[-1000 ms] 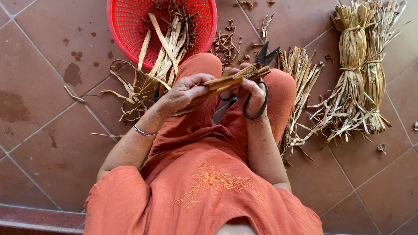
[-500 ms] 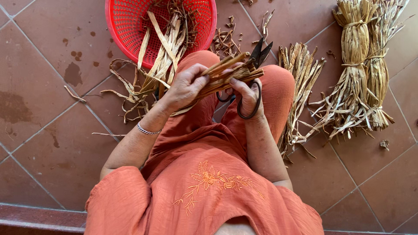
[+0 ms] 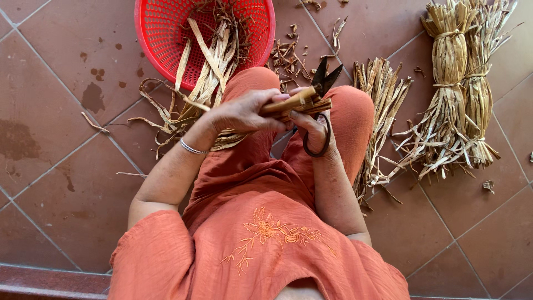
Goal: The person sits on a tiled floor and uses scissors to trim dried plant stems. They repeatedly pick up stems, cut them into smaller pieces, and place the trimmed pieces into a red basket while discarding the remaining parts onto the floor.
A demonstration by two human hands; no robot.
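Observation:
My left hand (image 3: 244,113) grips a small bundle of dried tan plant strips (image 3: 293,102) over my knees. Its tips point right. My right hand (image 3: 312,126) holds black scissors (image 3: 323,83) with the blades open around the bundle's end; a thumb sits in the lower black loop. Both hands meet above my orange trousers. The strips' tail hangs down under my left hand toward the floor.
A red plastic basket (image 3: 161,39) with cut strips stands on the tiled floor ahead left. Loose strips (image 3: 166,114) spill beside it. Two tied bundles of dried stalks (image 3: 458,83) lie at the right, a loose pile (image 3: 380,105) by my right knee, scraps (image 3: 288,55) ahead.
Both hands have shifted slightly with the bundle. The scissors' blades have come up around the bundle's end. The strip tips moved a little within the blades.

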